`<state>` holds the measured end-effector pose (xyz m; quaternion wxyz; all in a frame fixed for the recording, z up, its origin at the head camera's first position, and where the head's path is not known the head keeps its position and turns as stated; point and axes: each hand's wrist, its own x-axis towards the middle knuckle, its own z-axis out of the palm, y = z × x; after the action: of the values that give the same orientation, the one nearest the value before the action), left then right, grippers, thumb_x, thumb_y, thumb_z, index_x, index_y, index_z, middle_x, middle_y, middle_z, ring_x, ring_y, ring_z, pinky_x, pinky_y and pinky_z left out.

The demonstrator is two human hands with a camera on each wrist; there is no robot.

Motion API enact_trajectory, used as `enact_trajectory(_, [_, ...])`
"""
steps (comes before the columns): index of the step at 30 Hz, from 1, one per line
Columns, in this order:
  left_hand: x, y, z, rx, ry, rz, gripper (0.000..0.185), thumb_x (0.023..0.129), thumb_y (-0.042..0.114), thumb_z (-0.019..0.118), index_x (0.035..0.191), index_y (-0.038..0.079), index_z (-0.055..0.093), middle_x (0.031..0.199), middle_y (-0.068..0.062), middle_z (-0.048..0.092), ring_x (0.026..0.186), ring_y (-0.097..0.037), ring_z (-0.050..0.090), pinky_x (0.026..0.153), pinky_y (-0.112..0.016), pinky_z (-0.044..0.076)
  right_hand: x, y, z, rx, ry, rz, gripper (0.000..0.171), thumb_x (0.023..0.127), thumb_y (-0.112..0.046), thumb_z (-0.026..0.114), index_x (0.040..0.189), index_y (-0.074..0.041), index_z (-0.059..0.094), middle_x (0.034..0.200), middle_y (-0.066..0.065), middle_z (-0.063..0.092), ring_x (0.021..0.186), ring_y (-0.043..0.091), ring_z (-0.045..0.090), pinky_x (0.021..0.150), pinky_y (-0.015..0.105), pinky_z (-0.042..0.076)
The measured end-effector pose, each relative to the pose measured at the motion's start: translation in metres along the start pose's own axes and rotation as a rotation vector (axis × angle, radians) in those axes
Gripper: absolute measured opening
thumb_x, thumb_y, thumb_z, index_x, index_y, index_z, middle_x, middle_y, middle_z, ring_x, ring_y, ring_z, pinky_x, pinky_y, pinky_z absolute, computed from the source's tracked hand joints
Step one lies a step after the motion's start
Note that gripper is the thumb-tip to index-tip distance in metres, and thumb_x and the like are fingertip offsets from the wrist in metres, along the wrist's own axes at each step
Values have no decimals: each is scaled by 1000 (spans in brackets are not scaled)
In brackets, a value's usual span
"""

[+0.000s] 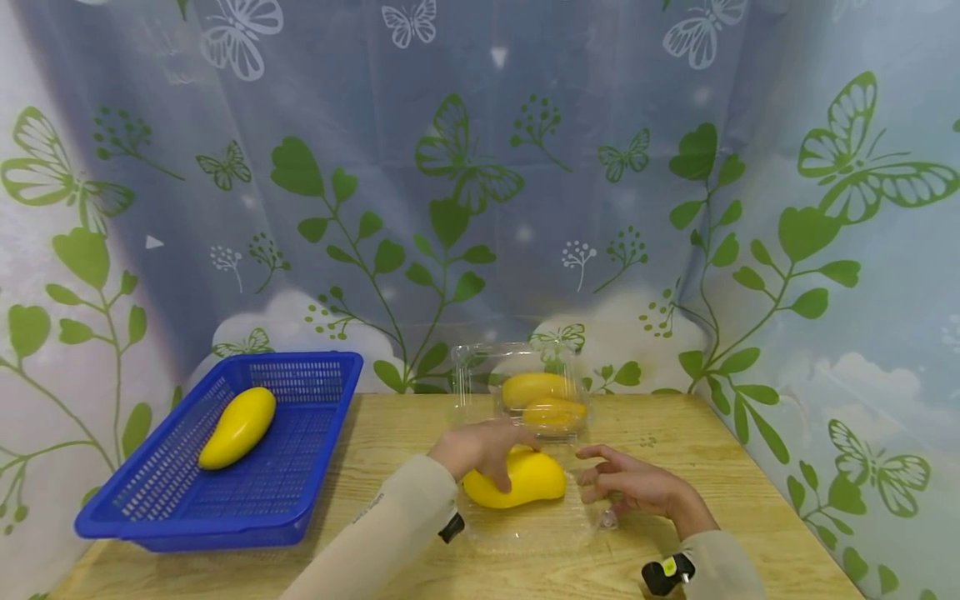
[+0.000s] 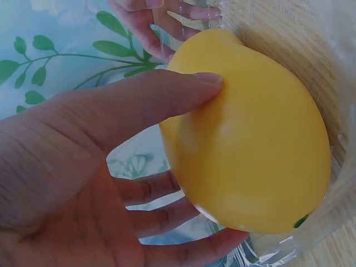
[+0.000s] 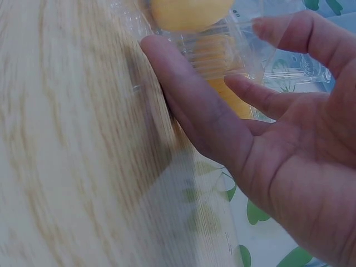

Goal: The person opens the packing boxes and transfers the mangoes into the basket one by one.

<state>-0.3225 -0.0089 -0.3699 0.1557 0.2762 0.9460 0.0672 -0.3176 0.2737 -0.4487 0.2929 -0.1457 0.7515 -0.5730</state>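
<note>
Mango (image 1: 517, 482), yellow and smooth, lies in the near half of an open clear plastic clamshell box (image 1: 525, 525) on the wooden bench (image 1: 390, 433), close to the front edge and right of centre. Largest of what stands on the bench is the blue basket (image 1: 172, 500) at the left, well apart from the hands, with a second mango (image 1: 238, 427) lying in it. The box's raised lid (image 1: 480, 375) stands behind, and the yellow fruit shows through it.

The left hand (image 1: 480, 448) reaches over the mango from the left and grips it: in the left wrist view the thumb (image 2: 167, 97) lies along the top of the fruit and the fingers (image 2: 161, 192) curl under its side, so the fingers are closed round the mango (image 2: 250, 150).

The right hand (image 1: 637, 485) rests just right of the mango, at the box's right edge. Its fingers are spread and only loosely bent; in the right wrist view the thumb (image 3: 189, 105) presses against the clear plastic wall (image 3: 222, 50) and the other fingers (image 3: 261, 94) are held apart, clasping nothing.
</note>
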Motion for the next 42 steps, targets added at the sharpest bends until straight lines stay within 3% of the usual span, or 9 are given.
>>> enact_trajectory(4, [0,-1,2,0,-1,-3,74,81,19,89,144,40,57,163,6,44,154,-24,37,118,-55,42,0,1,0,-5,6,5,72,102,-18,60,159,-2,19,147,31,46,114,23,64,77,33,59])
enact_trajectory(12, [0,-1,3,45,-2,31,74,81,20,89,145,40,56,156,8,52,144,-19,49,113,-47,48,1,1,-1,-1,-1,-6,72,102,-18,59,159,-2,19,149,34,43,115,24,63,76,33,59])
enact_trajectory(28, [1,-4,5,18,-40,55,75,83,21,87,146,41,52,158,9,50,145,-19,48,114,-47,48,-1,-1,1,15,-4,-7,69,103,-19,57,158,0,19,144,30,48,113,22,64,75,32,60])
enact_trajectory(42, [-6,-5,-3,26,14,111,75,85,19,86,149,38,51,160,9,46,148,-19,45,117,-46,46,-1,0,1,6,-9,-17,70,104,-19,57,159,-1,19,146,33,46,112,22,64,74,31,60])
